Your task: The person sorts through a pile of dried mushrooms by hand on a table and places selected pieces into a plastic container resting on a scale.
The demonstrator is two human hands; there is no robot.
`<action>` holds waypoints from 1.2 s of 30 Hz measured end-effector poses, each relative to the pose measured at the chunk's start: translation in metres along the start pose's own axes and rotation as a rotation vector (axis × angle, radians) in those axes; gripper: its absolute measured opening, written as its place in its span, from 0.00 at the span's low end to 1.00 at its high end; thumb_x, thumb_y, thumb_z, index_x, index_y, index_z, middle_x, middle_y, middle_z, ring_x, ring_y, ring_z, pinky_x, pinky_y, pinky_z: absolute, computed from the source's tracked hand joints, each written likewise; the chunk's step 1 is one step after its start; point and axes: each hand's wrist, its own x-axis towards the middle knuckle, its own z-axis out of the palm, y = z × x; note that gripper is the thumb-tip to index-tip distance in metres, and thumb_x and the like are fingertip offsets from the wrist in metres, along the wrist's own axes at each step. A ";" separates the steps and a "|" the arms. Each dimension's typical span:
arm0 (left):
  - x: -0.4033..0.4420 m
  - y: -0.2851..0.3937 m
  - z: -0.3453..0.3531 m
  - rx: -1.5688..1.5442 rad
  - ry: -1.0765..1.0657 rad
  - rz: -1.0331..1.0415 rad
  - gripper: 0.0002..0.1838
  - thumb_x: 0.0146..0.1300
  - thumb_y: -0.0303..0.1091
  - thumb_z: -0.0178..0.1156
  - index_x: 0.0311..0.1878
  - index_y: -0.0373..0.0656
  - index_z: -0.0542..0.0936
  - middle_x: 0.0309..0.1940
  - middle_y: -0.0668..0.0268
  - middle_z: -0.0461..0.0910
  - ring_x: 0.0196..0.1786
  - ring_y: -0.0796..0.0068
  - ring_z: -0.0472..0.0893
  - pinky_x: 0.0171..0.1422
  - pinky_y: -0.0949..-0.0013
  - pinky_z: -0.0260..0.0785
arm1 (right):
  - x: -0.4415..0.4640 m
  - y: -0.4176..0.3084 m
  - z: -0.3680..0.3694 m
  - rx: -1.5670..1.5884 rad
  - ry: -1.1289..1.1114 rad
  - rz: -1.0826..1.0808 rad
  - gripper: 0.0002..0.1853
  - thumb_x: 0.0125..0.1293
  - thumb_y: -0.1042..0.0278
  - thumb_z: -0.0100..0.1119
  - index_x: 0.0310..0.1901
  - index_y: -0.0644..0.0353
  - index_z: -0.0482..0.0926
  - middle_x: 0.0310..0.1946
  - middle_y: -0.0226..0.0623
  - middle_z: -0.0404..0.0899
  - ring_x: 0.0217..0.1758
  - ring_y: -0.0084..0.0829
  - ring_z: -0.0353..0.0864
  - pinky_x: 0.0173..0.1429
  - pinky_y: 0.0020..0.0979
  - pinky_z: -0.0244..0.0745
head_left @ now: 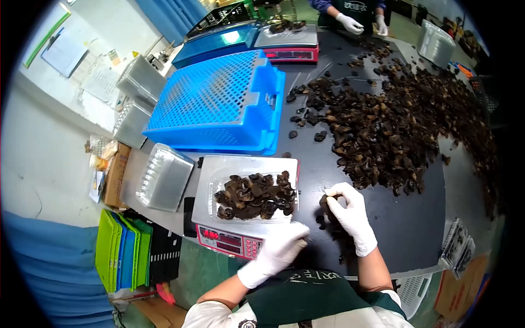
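Note:
Dark, ruffled pieces that look like dried fungus fill a clear plastic tray on a silver-topped red scale with a lit red display. My left hand, in a white glove, is just below the tray's right end, fingers curled together; whether anything is between them is hidden. To the right, over the dark tabletop, my gloved right hand has thumb and forefinger closed on a dark piece. A few small dark pieces lie beneath it. A large heap of dark pieces spreads beyond my right hand.
An upturned blue crate stands behind the scale, with a second red scale farther back. Stacked clear trays are at the left. Across the table, a co-worker's gloved hands are visible. Another tray stack sits at the far right.

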 end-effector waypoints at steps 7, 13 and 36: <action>0.013 -0.085 -0.092 0.302 0.638 -0.303 0.15 0.62 0.22 0.56 0.53 0.37 0.77 0.51 0.52 0.78 0.54 0.54 0.78 0.62 0.59 0.68 | 0.040 -0.015 0.065 0.015 -0.159 -0.258 0.08 0.61 0.74 0.60 0.42 0.62 0.80 0.35 0.37 0.79 0.35 0.29 0.78 0.41 0.27 0.73; -0.007 -0.124 -0.106 0.187 0.448 -0.376 0.19 0.73 0.31 0.44 0.61 0.34 0.73 0.59 0.54 0.75 0.64 0.58 0.73 0.71 0.62 0.60 | 0.041 -0.016 0.056 -0.007 -0.131 -0.219 0.08 0.60 0.74 0.62 0.42 0.61 0.81 0.36 0.38 0.79 0.39 0.30 0.81 0.45 0.28 0.75; 0.013 -0.070 -0.079 0.197 0.521 -0.319 0.05 0.57 0.26 0.66 0.38 0.40 0.83 0.24 0.65 0.76 0.26 0.73 0.76 0.34 0.71 0.69 | -0.020 0.008 0.022 -0.336 -0.361 -0.032 0.14 0.61 0.66 0.62 0.47 0.61 0.81 0.42 0.42 0.82 0.45 0.41 0.82 0.52 0.35 0.75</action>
